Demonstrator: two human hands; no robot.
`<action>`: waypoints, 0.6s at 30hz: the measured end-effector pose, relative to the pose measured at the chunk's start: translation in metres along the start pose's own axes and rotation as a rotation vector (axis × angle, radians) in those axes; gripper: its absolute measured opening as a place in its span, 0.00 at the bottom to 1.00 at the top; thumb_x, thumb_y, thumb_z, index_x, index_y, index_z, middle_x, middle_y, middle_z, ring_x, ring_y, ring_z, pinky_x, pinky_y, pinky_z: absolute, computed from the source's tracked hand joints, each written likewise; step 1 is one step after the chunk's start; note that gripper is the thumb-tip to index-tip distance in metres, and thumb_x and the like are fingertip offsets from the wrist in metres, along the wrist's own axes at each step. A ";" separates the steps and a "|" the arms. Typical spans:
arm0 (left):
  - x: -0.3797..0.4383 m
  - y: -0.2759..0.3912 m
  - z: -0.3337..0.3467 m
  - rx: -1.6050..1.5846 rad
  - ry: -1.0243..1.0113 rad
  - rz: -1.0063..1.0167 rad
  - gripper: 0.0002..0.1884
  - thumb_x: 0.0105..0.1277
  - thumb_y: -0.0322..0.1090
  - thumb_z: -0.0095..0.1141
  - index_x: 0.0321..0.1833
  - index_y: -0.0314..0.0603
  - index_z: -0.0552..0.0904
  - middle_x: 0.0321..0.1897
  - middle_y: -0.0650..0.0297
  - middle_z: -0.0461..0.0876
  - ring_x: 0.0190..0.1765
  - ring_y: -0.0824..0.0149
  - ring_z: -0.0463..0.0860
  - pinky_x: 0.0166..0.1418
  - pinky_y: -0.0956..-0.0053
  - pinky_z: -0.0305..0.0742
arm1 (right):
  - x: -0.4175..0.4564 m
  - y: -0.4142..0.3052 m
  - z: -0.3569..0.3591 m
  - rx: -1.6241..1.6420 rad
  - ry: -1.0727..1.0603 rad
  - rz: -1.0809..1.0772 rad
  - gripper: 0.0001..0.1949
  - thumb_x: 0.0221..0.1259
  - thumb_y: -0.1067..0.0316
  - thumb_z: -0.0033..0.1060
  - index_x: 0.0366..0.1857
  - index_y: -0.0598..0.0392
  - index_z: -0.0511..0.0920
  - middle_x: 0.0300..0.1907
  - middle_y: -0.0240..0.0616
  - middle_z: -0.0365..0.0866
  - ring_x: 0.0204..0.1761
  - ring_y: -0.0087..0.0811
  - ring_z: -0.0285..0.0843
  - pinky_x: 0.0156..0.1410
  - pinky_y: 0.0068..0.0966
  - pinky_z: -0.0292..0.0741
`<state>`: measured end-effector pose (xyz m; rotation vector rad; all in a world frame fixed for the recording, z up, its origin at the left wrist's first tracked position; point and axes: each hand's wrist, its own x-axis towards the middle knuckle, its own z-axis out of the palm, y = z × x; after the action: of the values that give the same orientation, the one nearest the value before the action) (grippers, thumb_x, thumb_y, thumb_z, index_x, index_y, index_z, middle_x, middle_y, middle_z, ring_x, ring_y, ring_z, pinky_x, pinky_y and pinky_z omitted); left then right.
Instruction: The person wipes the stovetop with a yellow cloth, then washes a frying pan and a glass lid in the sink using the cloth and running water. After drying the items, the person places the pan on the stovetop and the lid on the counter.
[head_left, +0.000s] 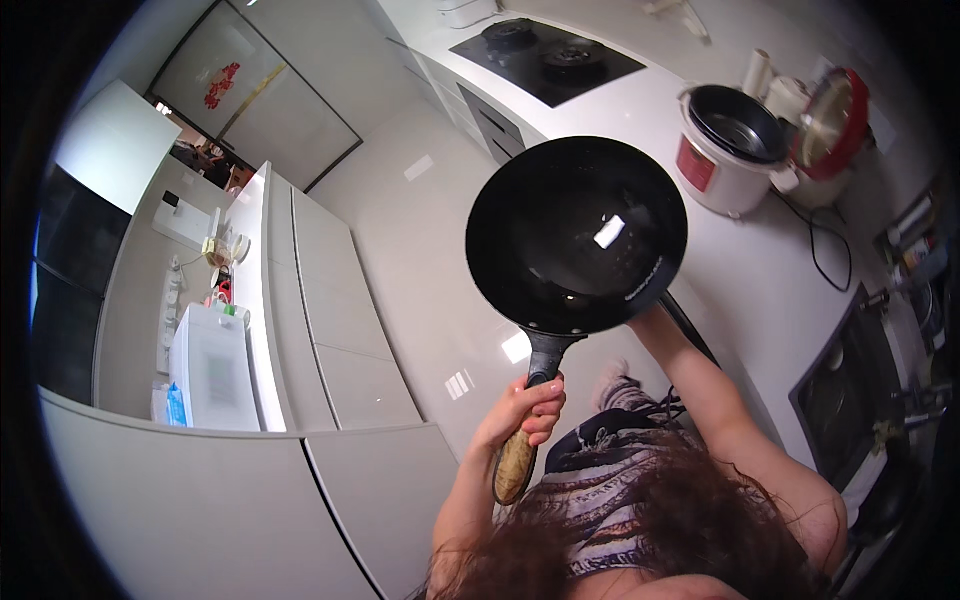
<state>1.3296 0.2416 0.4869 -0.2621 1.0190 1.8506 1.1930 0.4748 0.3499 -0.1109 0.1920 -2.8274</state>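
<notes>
A black wok (574, 232) is held up in front of me, its hollow side facing the camera and light glinting off the inside. My left hand (531, 412) is wrapped around its handle (517, 465), which is dark at the neck and wood-patterned toward the end. My right forearm (694, 360) reaches up to the wok's lower right edge. Behind the pan the right hand's fingers are hidden, so whether they grip or only touch it does not show.
On the white counter (720, 262) at right stand a rice cooker (724, 161) with its red lid (832, 124) raised, and a trailing power cord (814, 247). Beyond is a black cooktop (551, 64). The sink (832, 375) lies at lower right, white cabinets (352, 300) at left.
</notes>
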 end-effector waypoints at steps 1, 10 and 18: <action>0.011 0.016 -0.006 -0.005 0.000 0.037 0.08 0.69 0.36 0.54 0.37 0.45 0.68 0.17 0.75 0.60 0.12 0.83 0.58 0.13 0.85 0.56 | 0.026 -0.003 -0.004 0.001 -0.022 0.013 0.28 0.61 0.54 0.60 0.64 0.50 0.65 0.64 0.41 0.66 0.65 0.44 0.65 0.68 0.51 0.65; 0.133 0.240 -0.041 0.117 0.142 0.211 0.08 0.68 0.35 0.53 0.35 0.43 0.69 0.16 0.75 0.60 0.12 0.84 0.58 0.12 0.86 0.56 | 0.287 -0.068 -0.037 0.030 -0.159 0.061 0.27 0.61 0.55 0.59 0.63 0.50 0.66 0.64 0.40 0.67 0.65 0.44 0.64 0.68 0.49 0.65; 0.287 0.481 -0.083 0.211 0.014 0.277 0.16 0.67 0.37 0.56 0.23 0.49 0.65 0.15 0.76 0.62 0.13 0.84 0.60 0.15 0.85 0.56 | 0.411 -0.173 -0.008 0.035 0.235 -0.028 0.22 0.73 0.55 0.31 0.66 0.53 0.63 0.68 0.45 0.61 0.70 0.45 0.58 0.74 0.48 0.55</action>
<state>0.7665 0.2796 0.5275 -0.0065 1.3025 1.9674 0.7505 0.5141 0.3897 0.2295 0.1932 -2.8645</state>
